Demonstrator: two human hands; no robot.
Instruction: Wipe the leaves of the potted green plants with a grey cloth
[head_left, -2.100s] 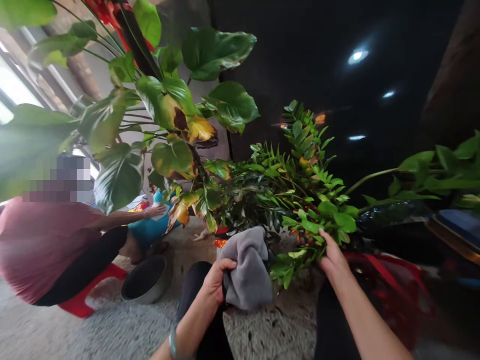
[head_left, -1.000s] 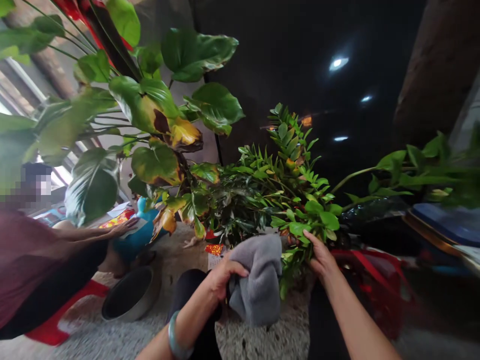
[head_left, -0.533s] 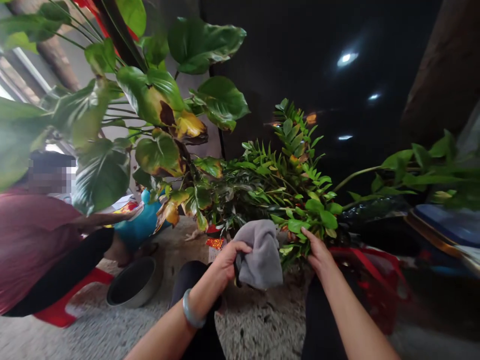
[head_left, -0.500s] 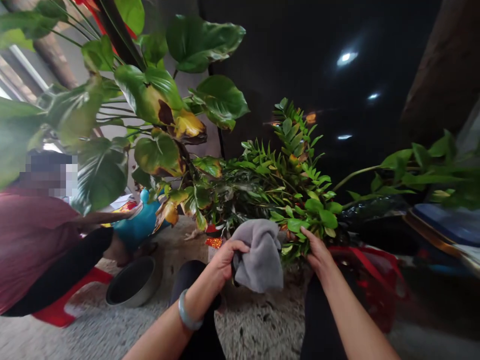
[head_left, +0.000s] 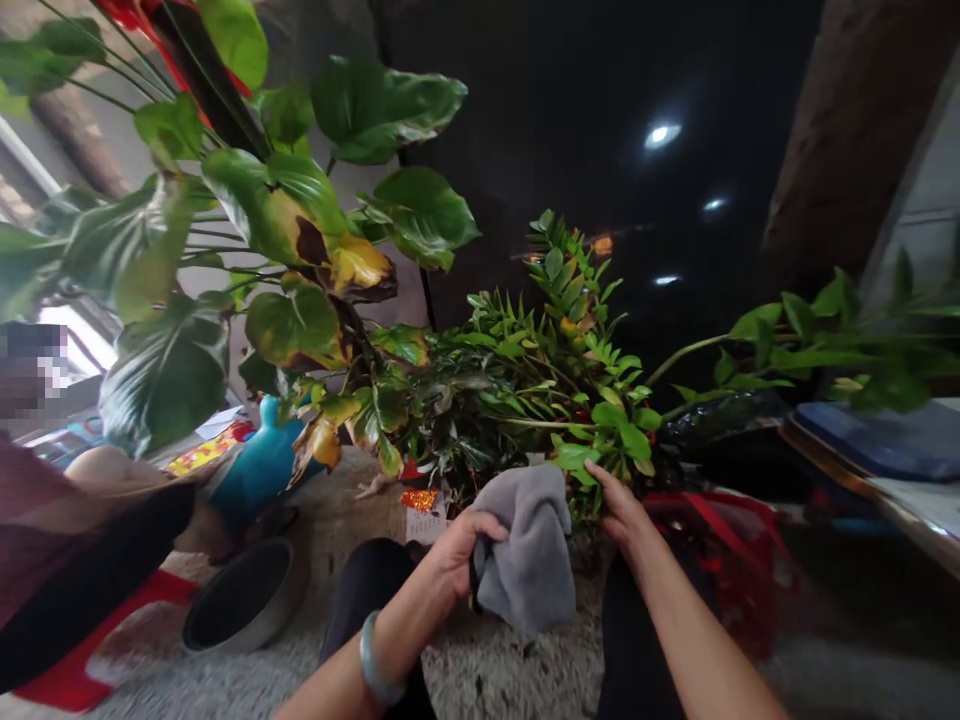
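Hands work a potted plant (head_left: 540, 380): left hand (head_left: 459, 548) clamped on a grey cloth (head_left: 529, 550), right hand (head_left: 621, 508) gripping leaves just beside it.

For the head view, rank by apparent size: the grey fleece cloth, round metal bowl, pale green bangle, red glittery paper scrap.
1-2. grey fleece cloth and round metal bowl: about alike; the cloth is nearer the camera, so unranked.
3. pale green bangle.
4. red glittery paper scrap, only slightly smaller.
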